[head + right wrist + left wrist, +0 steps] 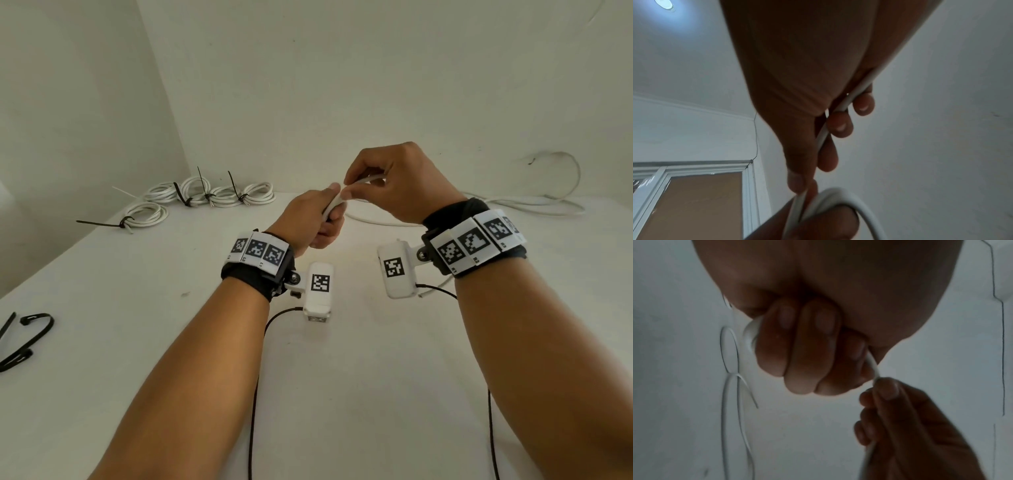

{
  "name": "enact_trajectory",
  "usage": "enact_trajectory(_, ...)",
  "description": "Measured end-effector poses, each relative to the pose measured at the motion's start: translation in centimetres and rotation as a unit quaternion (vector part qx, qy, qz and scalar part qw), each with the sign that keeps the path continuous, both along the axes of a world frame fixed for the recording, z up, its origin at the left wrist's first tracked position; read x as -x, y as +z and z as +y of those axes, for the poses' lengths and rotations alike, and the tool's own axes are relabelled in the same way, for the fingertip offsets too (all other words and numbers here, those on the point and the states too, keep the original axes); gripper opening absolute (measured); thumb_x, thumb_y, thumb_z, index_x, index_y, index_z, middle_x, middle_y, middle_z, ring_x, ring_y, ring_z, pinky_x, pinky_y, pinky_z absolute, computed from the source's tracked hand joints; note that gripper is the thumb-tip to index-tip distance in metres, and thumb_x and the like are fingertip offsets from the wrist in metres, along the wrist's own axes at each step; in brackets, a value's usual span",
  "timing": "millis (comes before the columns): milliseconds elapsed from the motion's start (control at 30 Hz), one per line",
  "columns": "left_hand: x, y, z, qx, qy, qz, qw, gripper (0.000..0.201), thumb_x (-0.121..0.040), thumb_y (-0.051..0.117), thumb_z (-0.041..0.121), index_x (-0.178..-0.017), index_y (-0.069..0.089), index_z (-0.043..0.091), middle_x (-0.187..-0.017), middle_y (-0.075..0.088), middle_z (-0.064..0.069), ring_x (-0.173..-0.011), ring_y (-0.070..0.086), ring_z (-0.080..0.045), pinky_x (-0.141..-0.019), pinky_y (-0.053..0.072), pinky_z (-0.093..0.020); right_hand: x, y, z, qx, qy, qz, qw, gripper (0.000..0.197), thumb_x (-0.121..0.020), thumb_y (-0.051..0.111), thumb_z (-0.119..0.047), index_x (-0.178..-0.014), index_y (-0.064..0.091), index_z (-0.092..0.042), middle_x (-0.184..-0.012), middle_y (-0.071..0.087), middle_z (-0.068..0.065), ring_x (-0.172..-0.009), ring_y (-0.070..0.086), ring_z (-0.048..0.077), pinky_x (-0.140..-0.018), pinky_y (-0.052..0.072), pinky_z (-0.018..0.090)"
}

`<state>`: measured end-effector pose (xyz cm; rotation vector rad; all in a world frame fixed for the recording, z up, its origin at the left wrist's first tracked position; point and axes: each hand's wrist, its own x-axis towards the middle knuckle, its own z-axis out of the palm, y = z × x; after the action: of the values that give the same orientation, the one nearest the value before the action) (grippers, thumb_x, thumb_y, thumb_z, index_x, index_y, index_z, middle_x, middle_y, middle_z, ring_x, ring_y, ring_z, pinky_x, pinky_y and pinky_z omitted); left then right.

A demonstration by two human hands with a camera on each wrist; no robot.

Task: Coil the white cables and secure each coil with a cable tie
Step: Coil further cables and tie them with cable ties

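Note:
Above the middle of the white table (pixel 342 377), both hands work on one white cable (pixel 334 204). My left hand (pixel 322 219) is a fist round looped turns of it; in the left wrist view its curled fingers (pixel 807 345) clamp the cable (pixel 872 365). My right hand (pixel 383 185) pinches the cable just past the left fist, and the cable (pixel 842 104) runs along its palm under curled fingers (pixel 840 126). The loose rest of the cable (pixel 513 205) trails off on the table to the right.
Several tied white coils (pixel 212 195) with black cable ties lie at the table's back left, one more coil (pixel 144 214) nearer the left edge. Loose black cable ties (pixel 27 339) lie at the left edge. Walls close off the back and left.

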<state>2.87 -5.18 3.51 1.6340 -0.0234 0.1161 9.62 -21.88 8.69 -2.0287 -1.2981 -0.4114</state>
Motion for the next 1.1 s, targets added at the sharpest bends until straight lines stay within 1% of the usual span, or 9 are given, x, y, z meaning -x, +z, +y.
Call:
enact_trajectory(200,0.3,0.4,0.0,0.078,-0.076,-0.005,0.994,0.057,-0.102,0.023,0.054,-0.059,0.036,0.019,-0.046,0.024,0.005,-0.038,0.014,-0.008,-0.036,0.01,-0.021,-1.2,-1.1,0.0,-0.078,0.004,0.034,0.996,0.009,-0.09,0.072,-0.026,-0.095,0.076,-0.021,-0.072,0.067,-0.017,-0.061,0.055,0.009,-0.059,0.042,0.014)
enact_trajectory(300,0.5,0.7,0.0,0.113,-0.087,-0.027,0.989,0.051,-0.103,0.026,0.048,-0.061,0.034,0.02,-0.044,0.025,0.007,-0.035,0.015,-0.005,-0.036,0.012,-0.017,-1.3,-1.7,0.2,-0.091,0.006,0.061,0.994,0.009,-0.093,0.068,-0.027,-0.098,0.075,-0.025,-0.076,0.07,-0.011,-0.065,0.06,0.013,-0.061,0.047,0.022)
enact_trajectory(433,1.0,1.3,-0.1,0.168,-0.104,-0.035,0.98,0.053,-0.103,0.027,0.048,-0.058,0.038,0.021,-0.043,0.024,0.008,-0.035,0.013,-0.006,-0.034,0.013,-0.018,-1.4,-2.3,0.8,-0.118,0.017,0.098,0.988,0.013,-0.097,0.062,-0.025,-0.1,0.074,-0.025,-0.071,0.068,-0.004,-0.053,0.048,0.003,-0.053,0.038,0.014)
enact_trajectory(533,1.3,2.2,-0.1,0.225,-0.134,-0.058,0.963,0.056,-0.103,0.024,0.05,-0.058,0.041,0.021,-0.044,0.021,0.007,-0.035,0.013,-0.008,-0.033,0.014,-0.02,-1.4,-2.5,1.0,-0.116,0.017,0.123,0.985,0.018,-0.101,0.056,-0.027,-0.101,0.074,-0.027,-0.066,0.063,-0.006,-0.054,0.046,0.01,-0.051,0.039,0.02)
enact_trajectory(700,0.9,3.1,0.3,0.333,-0.144,-0.123,0.924,0.059,-0.103,0.019,0.052,-0.061,0.044,0.019,-0.042,0.034,0.009,-0.031,0.026,-0.004,-0.032,0.02,-0.019,-0.5,-3.0,2.1,-0.055,0.018,0.133,0.989,0.026,-0.105,0.045,-0.024,-0.117,0.068,-0.025,-0.06,0.052,-0.009,-0.048,0.043,0.003,-0.051,0.038,0.012)
enact_trajectory(867,0.1,3.1,0.4,0.359,-0.017,-0.177,0.916,0.046,-0.106,0.023,0.047,-0.072,0.037,0.019,-0.046,0.033,0.009,-0.034,0.028,-0.004,-0.035,0.027,-0.019,0.3,-3.6,3.1,0.114,0.015,0.126,0.985,0.029,-0.104,0.039,-0.021,-0.128,0.054,-0.028,-0.068,0.054,-0.01,-0.05,0.048,-0.002,-0.05,0.036,0.009)
enact_trajectory(967,-0.3,2.8,0.3,0.33,0.096,-0.189,0.92,0.042,-0.107,0.028,0.043,-0.074,0.038,0.018,-0.049,0.033,0.008,-0.037,0.027,-0.006,-0.039,0.026,-0.02,0.7,-3.9,3.3,0.162,0.017,0.117,0.98,0.015,-0.103,0.04,-0.017,-0.109,0.053,-0.021,-0.073,0.055,-0.009,-0.058,0.048,-0.001,-0.056,0.037,0.015)
enact_trajectory(1033,-0.5,2.5,0.3,0.313,0.153,-0.192,0.918,0.04,-0.107,0.032,0.041,-0.075,0.038,0.017,-0.05,0.033,0.007,-0.038,0.028,-0.008,-0.041,0.026,-0.022,1.1,-4.0,3.5,0.194,0.015,0.102,0.976,0.015,-0.103,0.039,-0.015,-0.107,0.053,-0.013,-0.076,0.055,-0.008,-0.061,0.048,0.003,-0.058,0.038,0.018)
enact_trajectory(1100,-0.6,2.3,0.2,0.288,0.194,-0.193,0.918,0.039,-0.107,0.033,0.038,-0.075,0.038,0.016,-0.051,0.034,0.006,-0.04,0.029,-0.009,-0.043,0.026,-0.023,1.4,-4.0,3.8,0.223,0.013,0.085,0.971,0.012,-0.103,0.038,-0.016,-0.103,0.05,-0.015,-0.077,0.055,-0.008,-0.064,0.051,0.005,-0.063,0.038,0.023)
